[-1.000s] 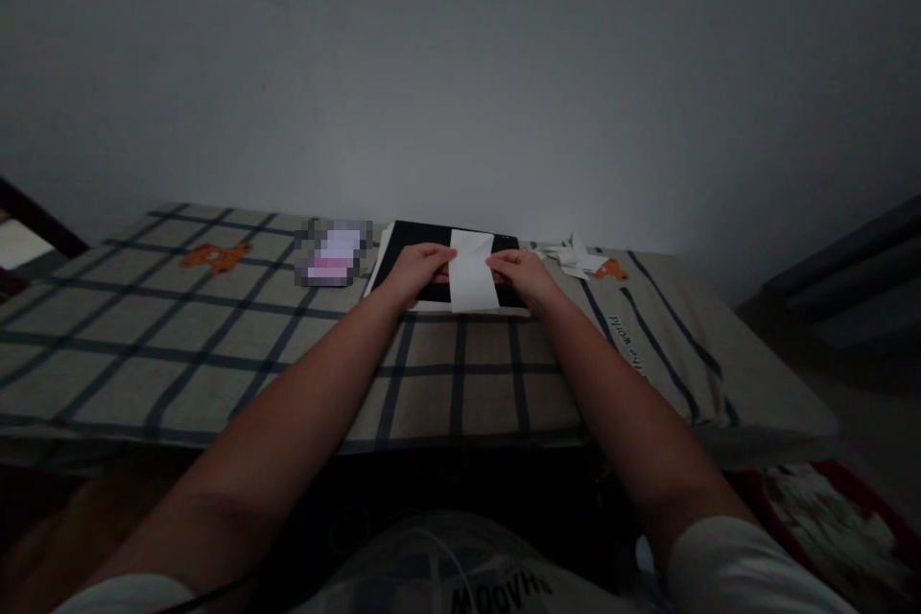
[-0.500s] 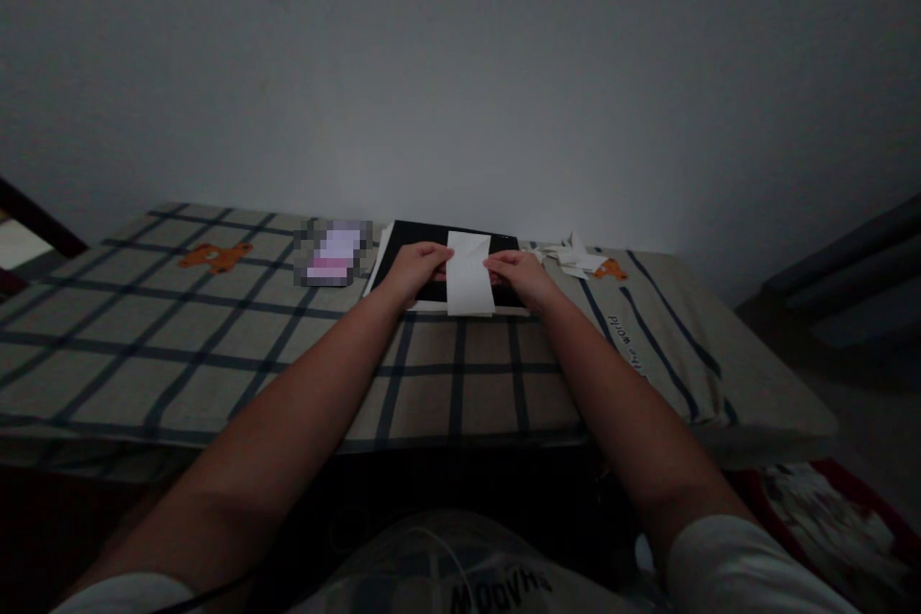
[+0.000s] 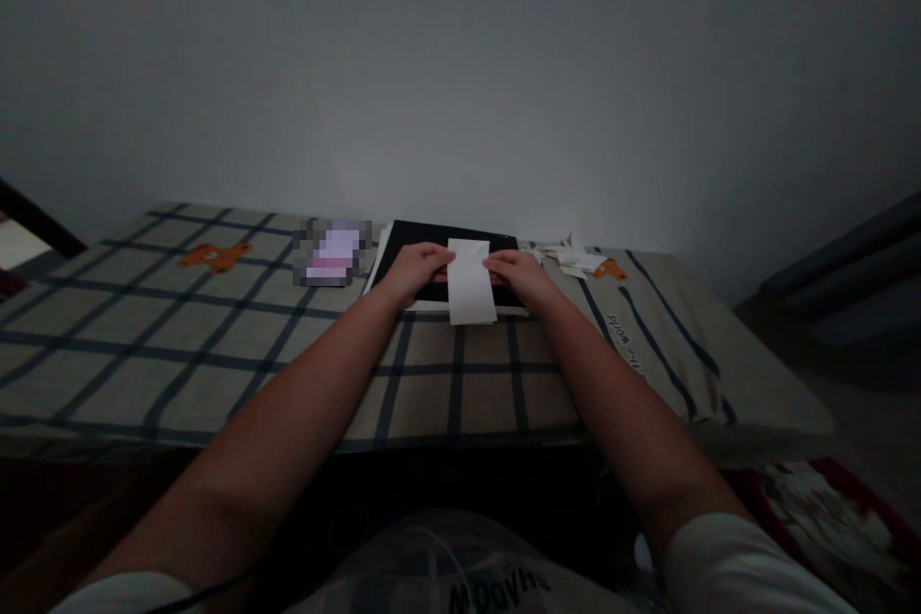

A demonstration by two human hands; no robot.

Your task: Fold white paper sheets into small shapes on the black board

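A folded white sheet of paper [image 3: 470, 283] is pinched between my two hands, its lower end reaching past the near edge of a flat black item [image 3: 407, 240] like a folder or laptop. My left hand [image 3: 419, 269] grips the paper's left edge between thumb and fingers. On the opposite edge, my right hand [image 3: 524, 274] does the same. White sheets show under the left side and near edge of the black item. Just right of my right hand lies a small heap of folded or crumpled white paper [image 3: 571, 255].
A checked tablecloth [image 3: 288, 345] with orange bear prints covers the table, which stands against a grey wall [image 3: 460, 96]. A phone [image 3: 335, 254], partly pixelated, lies left of the black item. Dark furniture or fabric [image 3: 856, 278] stands off to the right.
The folded paper has slid slightly toward me between my fingers, so its far edge sits lower and its near end hangs further out. Both hands stay nearly in place.
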